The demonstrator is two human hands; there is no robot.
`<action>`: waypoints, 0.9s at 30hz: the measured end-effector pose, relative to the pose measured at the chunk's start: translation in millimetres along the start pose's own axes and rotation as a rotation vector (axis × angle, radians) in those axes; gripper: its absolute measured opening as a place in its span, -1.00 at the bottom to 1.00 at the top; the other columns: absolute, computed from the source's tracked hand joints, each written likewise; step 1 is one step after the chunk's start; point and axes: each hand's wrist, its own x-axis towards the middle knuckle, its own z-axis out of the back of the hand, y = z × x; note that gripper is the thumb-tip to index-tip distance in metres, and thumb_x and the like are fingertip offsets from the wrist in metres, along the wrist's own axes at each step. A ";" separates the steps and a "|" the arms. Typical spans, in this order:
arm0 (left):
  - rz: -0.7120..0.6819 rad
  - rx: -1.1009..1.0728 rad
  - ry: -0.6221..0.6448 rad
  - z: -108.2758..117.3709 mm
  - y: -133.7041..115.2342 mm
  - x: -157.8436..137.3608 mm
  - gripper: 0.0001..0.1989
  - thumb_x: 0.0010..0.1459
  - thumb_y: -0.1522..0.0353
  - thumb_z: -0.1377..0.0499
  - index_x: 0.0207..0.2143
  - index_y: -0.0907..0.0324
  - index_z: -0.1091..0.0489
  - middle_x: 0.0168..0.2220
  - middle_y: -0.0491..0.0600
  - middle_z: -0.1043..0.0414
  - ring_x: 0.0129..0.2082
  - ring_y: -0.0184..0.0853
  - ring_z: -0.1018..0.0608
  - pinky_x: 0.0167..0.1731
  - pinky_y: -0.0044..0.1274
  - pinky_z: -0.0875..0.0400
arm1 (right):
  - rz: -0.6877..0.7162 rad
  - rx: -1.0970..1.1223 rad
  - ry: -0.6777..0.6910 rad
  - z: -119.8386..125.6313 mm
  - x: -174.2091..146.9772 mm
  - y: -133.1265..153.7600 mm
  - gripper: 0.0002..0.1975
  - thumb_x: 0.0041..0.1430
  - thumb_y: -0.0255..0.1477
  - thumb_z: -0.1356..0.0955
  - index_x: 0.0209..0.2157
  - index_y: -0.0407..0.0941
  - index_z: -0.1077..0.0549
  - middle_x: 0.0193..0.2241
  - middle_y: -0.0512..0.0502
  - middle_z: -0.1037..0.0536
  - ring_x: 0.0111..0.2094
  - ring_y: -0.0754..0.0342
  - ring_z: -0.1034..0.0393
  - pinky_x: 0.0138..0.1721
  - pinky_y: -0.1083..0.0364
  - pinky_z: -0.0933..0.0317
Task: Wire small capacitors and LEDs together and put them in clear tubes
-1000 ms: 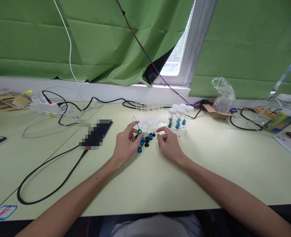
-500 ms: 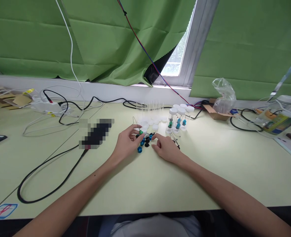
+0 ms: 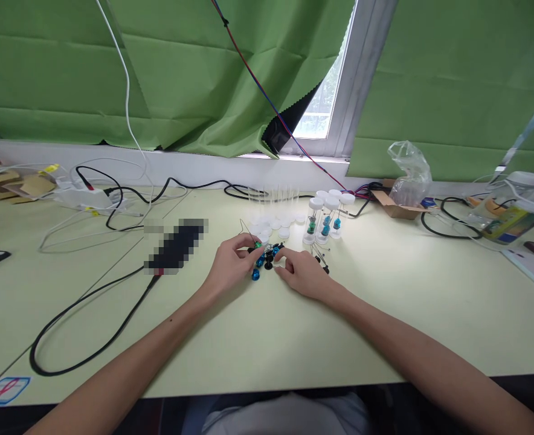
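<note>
On the pale green table, the left hand pinches a small green round component with thin wire legs between thumb and fingertips. The right hand, fingers loosely curled and holding nothing visible, touches a pile of small blue and black round components. Beyond stand clear plastic vials with white caps.

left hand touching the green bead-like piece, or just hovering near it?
Touching. The head view shows the left hand with thumb and forefinger closed around the small green piece, no gap visible. The right hand rests beside the pile of blue and black pieces.
</note>
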 end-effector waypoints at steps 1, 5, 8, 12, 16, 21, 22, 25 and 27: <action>-0.011 0.007 0.002 -0.3 0.2 -0.2 -0.59 0.02 0.04 -0.32 -0.24 0.17 -0.45 -0.22 0.01 -0.49 -0.60 -0.47 -0.41 -0.69 -0.59 -0.23 | 0.002 0.002 0.001 -0.2 -0.1 -0.1 -0.87 0.24 -0.49 -0.33 -0.17 -0.10 -0.46 -0.62 0.12 -0.36 -0.51 0.13 -0.24 -0.42 0.14 0.07; -0.047 0.029 -0.007 -1.2 0.9 -0.8 -0.60 0.04 0.05 -0.29 -0.24 0.17 -0.47 -0.21 0.02 -0.50 -0.60 -0.46 -0.39 -0.70 -0.58 -0.21 | 0.006 0.001 0.001 -1.8 -0.2 -1.0 -0.87 0.24 -0.48 -0.33 -0.17 -0.10 -0.46 -0.62 0.12 -0.34 -0.51 0.12 -0.23 -0.42 0.14 0.06; -0.060 0.053 -0.033 -1.4 1.2 -0.6 -0.62 0.03 0.05 -0.30 -0.26 0.16 -0.48 -0.19 0.00 -0.50 -0.60 -0.47 -0.39 -0.66 -0.57 -0.24 | 0.014 -0.006 -0.002 -3.4 0.7 -2.4 -0.87 0.24 -0.48 -0.33 -0.17 -0.10 -0.47 -0.62 0.12 -0.35 -0.51 0.12 -0.24 -0.41 0.14 0.05; -0.047 0.045 -0.039 -1.3 1.9 0.1 -0.60 0.01 0.04 -0.31 -0.26 0.16 -0.48 -0.21 0.00 -0.50 -0.58 -0.46 -0.41 -0.67 -0.58 -0.21 | 0.041 -0.013 -0.004 -5.3 2.3 -4.5 -0.86 0.27 -0.46 -0.30 -0.16 -0.10 -0.47 -0.61 0.10 -0.37 -0.51 0.12 -0.23 -0.40 0.14 0.03; -0.008 -0.001 -0.034 -1.2 2.3 0.6 -0.58 -0.01 0.03 -0.33 -0.26 0.17 -0.48 -0.22 0.01 -0.48 -0.61 -0.48 -0.38 -0.71 -0.59 -0.17 | 0.051 -0.015 -0.001 -6.4 3.0 -5.5 -0.86 0.28 -0.46 -0.30 -0.16 -0.10 -0.47 -0.61 0.09 -0.38 -0.51 0.11 -0.24 -0.40 0.14 0.03; 0.032 -0.063 -0.029 -1.8 2.2 1.9 -0.57 -0.04 0.03 -0.36 -0.28 0.18 -0.48 -0.27 0.00 -0.45 -0.64 -0.51 -0.33 -0.72 -0.58 -0.13 | 0.051 -0.015 -0.018 -6.8 2.8 -5.6 -0.84 0.27 -0.44 -0.32 -0.13 -0.11 -0.46 -0.61 0.10 -0.38 -0.51 0.11 -0.24 -0.39 0.13 0.02; 0.044 -0.077 -0.032 -2.0 2.2 2.3 -0.56 -0.06 0.03 -0.36 -0.28 0.18 -0.48 -0.28 0.00 -0.44 -0.65 -0.51 -0.32 -0.73 -0.58 -0.11 | 0.049 -0.014 -0.018 -6.9 2.7 -5.5 -0.83 0.27 -0.44 -0.32 -0.12 -0.11 -0.46 -0.61 0.10 -0.38 -0.51 0.11 -0.24 -0.39 0.13 0.02; 0.071 -0.119 -0.044 -2.5 2.2 3.0 -0.55 -0.08 0.02 -0.38 -0.28 0.17 -0.50 -0.33 0.00 -0.44 -0.67 -0.51 -0.30 -0.74 -0.56 -0.09 | 0.042 -0.016 -0.019 -7.4 2.8 -5.2 -0.80 0.27 -0.42 -0.32 -0.08 -0.11 -0.45 -0.61 0.10 -0.38 -0.51 0.10 -0.25 -0.39 0.13 0.01; 0.082 -0.139 -0.044 -2.5 1.5 3.0 -0.56 -0.09 0.03 -0.38 -0.30 0.17 -0.50 -0.36 -0.01 -0.44 -0.69 -0.51 -0.30 -0.73 -0.55 -0.09 | 0.045 -0.019 -0.023 -7.9 3.2 -4.9 -0.78 0.27 -0.40 -0.32 -0.06 -0.10 -0.46 -0.62 0.10 -0.38 -0.50 0.09 -0.26 -0.39 0.13 0.01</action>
